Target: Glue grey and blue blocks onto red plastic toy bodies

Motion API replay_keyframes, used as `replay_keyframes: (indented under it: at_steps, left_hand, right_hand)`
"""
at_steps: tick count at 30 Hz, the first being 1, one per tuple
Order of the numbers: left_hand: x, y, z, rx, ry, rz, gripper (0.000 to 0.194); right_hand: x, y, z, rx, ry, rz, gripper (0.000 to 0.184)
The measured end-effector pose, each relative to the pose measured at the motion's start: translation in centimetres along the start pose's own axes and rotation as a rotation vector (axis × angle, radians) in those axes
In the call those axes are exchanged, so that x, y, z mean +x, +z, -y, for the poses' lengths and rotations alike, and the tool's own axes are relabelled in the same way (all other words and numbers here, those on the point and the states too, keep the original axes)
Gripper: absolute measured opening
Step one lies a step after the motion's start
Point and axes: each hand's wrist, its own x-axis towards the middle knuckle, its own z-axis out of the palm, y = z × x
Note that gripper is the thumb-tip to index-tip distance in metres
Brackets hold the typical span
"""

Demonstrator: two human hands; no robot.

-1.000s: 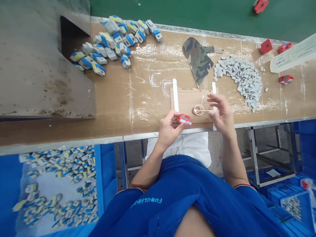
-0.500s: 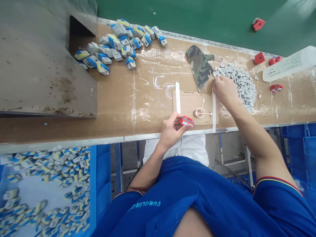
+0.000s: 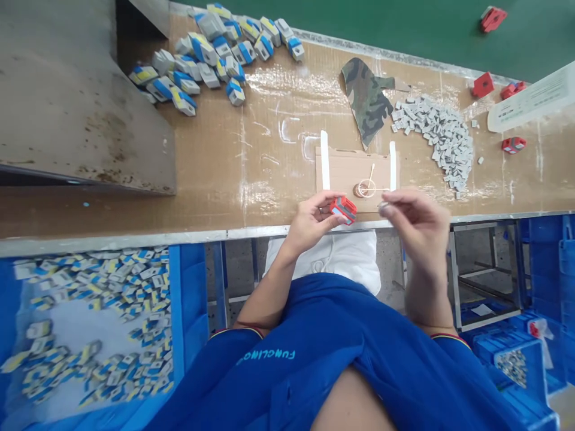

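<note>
My left hand point(image 3: 313, 222) grips a small red plastic part point(image 3: 344, 209) at the near edge of the bench. My right hand point(image 3: 413, 224) hovers just to the right of it, thumb and forefinger pinched on a small grey piece point(image 3: 383, 207). Between and beyond the hands lies a small cardboard pad point(image 3: 348, 173) taped down with white strips, with a small round dish point(image 3: 363, 190) and thin sticks on it. A heap of small grey pieces point(image 3: 442, 137) lies at the right of the bench.
A pile of blue, yellow and grey parts point(image 3: 211, 51) lies at the far left. A camouflage cloth point(image 3: 366, 99) lies behind the pad. Loose red parts point(image 3: 483, 84) and a white tube point(image 3: 532, 99) sit far right. A blue bin point(image 3: 90, 335) of similar parts stands lower left.
My right hand went out to the grey heap, then came back toward the red part with a small grey piece pinched. My left hand stayed holding the red part.
</note>
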Motion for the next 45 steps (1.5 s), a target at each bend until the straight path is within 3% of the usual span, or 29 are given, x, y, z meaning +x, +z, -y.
replay_keyframes:
  at_steps: [4,8,14,22,31,33,37,40,45]
  left_hand:
    - [-0.1,0.1,-0.3,-0.025,-0.038,0.025,0.048]
    - [-0.1,0.4,-0.3,-0.061,-0.055,0.021,0.049]
    - [-0.1,0.7,-0.3,-0.025,-0.026,0.009,0.048]
    - [0.0,0.5,0.0,0.139,0.059,-0.024,0.049]
    - [-0.2,0.1,-0.1,0.338,0.13,-0.038,0.05]
    - [-0.1,-0.1,-0.2,0.323,0.126,-0.013,0.048]
    - [0.0,-0.6,-0.6,0.298,0.076,0.153,0.04]
    - [0.1,-0.9,-0.9,0.238,0.014,0.24,0.04]
    - [0.0,-1.1,-0.7,0.24,0.064,0.241,0.038]
  right_hand:
    - [-2.4,3.5,-0.5,0.005,0.018,-0.005,0.011]
    - [-1.9,4.5,-1.0,-0.1,-0.047,-0.03,0.007]
    - [-1.5,4.2,-0.8,-0.144,-0.002,-0.006,0.004]
    - [-0.8,4.1,-0.7,-0.256,-0.007,0.073,0.014]
    - [-3.0,5.4,0.0,-0.414,-0.025,0.038,0.017]
    - [-3.2,4.9,-0.2,-0.362,-0.013,0.046,0.017]
    - [-2.4,2.9,-1.3,-0.135,0.053,0.179,0.005]
    - [-1.5,1.9,-1.9,-0.055,0.08,0.28,0.011]
    - [-1.0,2.2,-1.8,-0.064,0.111,0.377,0.019]
